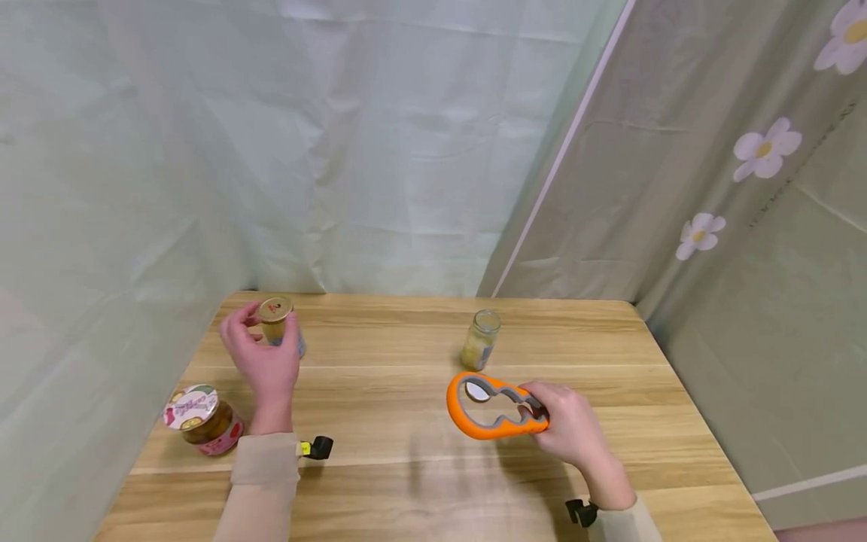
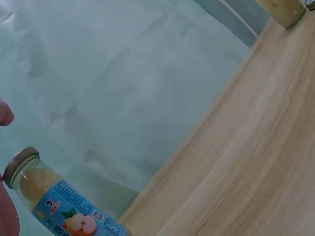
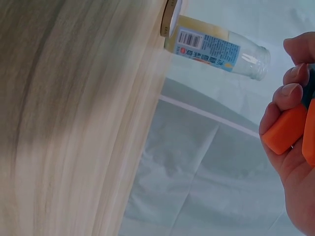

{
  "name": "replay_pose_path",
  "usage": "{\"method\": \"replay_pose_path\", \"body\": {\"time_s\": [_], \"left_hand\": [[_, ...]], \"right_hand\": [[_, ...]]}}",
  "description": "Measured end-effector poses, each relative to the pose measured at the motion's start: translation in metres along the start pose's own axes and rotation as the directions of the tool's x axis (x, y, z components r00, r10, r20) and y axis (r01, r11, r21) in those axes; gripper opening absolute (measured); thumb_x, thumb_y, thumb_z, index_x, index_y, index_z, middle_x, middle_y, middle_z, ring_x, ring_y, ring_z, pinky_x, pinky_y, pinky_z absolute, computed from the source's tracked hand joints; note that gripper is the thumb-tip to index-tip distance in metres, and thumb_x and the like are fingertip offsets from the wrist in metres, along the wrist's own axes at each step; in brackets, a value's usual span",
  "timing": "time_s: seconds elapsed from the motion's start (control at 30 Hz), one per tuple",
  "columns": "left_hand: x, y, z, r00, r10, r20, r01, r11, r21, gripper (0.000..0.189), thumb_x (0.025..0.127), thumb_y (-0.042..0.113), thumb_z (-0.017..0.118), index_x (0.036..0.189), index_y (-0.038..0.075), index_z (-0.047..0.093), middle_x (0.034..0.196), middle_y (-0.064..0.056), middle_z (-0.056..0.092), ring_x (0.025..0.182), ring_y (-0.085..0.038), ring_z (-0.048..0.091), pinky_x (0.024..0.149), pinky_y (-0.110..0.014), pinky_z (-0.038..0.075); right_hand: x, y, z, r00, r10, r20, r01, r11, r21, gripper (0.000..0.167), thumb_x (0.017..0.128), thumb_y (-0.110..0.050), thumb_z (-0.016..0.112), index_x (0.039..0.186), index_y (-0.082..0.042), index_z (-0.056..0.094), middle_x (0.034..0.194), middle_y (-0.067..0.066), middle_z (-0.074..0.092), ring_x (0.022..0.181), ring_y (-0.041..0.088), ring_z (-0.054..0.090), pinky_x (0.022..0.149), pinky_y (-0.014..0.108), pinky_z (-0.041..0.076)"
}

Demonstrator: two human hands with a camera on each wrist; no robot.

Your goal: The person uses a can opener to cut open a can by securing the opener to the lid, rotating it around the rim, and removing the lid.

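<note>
My left hand point(image 1: 267, 357) is around the upper part of a fruit jar point(image 2: 76, 209) with a gold lid point(image 1: 275, 309) and a blue label. Its thumb is on the right side and its fingers on the left; in the left wrist view a fingertip point(image 2: 5, 113) stands off the lid. My right hand point(image 1: 569, 421) grips an orange and grey jar opener point(image 1: 467, 429) by its handle end, above the table. Beyond the opener stands a lidless glass jar point(image 1: 479, 342) with pale contents. A loose lid point(image 1: 477, 391) shows through the opener's loop.
A wider jar point(image 1: 215, 433) with a pink label and printed lid stands at the left, beside my left forearm. The wooden table point(image 1: 366, 421) ends at a pale curtain point(image 1: 406, 150) behind, and more curtain hangs along both sides.
</note>
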State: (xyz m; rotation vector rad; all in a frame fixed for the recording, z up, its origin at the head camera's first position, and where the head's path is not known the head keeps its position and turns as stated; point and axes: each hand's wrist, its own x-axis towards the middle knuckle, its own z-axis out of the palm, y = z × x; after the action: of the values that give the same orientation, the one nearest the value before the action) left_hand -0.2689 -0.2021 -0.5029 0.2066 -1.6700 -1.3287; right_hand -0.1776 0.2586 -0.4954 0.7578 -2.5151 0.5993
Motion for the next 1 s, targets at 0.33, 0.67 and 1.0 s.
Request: {"method": "replay_pose_path", "body": {"time_s": [0.33,0.67,1.0], "left_hand": [[0.001,-0.009,0.007,0.981,-0.189,0.047,0.185,0.979,0.081,0.075,0.083,0.013,0.092,0.147,0.011,0.052,0.153,-0.004,0.039,0.145,-0.015,0.031,0.122,-0.034,0.024],[0.003,-0.019,0.003,0.851,-0.459,0.255,0.464,0.885,0.044,0.109,0.087,0.019,0.09,0.168,0.029,0.017,0.171,-0.01,0.025,0.156,-0.024,0.027,0.128,-0.041,0.02],[0.0,-0.043,0.001,0.781,-0.554,0.289,0.564,0.824,0.056,0.104,0.089,0.022,0.09,0.168,0.027,0.023,0.165,-0.007,0.039,0.147,-0.023,0.038,0.126,-0.041,0.025]], "right_hand": [[0.002,0.0,-0.001,1.0,0.008,-0.003,-0.008,1.0,0.002,0.033,0.075,-0.004,0.082,0.1,-0.023,0.073,0.076,-0.02,0.052,0.065,0.002,0.046,0.06,0.026,0.043],[0.001,-0.001,0.002,1.0,0.002,0.001,-0.002,1.0,0.01,0.032,0.075,-0.004,0.081,0.1,-0.023,0.072,0.075,-0.019,0.051,0.065,0.002,0.045,0.06,0.027,0.042],[0.0,-0.001,0.003,1.0,0.002,0.006,-0.002,1.0,0.023,0.031,0.076,-0.003,0.08,0.098,-0.023,0.071,0.075,-0.019,0.051,0.064,0.002,0.045,0.059,0.026,0.041]]}}
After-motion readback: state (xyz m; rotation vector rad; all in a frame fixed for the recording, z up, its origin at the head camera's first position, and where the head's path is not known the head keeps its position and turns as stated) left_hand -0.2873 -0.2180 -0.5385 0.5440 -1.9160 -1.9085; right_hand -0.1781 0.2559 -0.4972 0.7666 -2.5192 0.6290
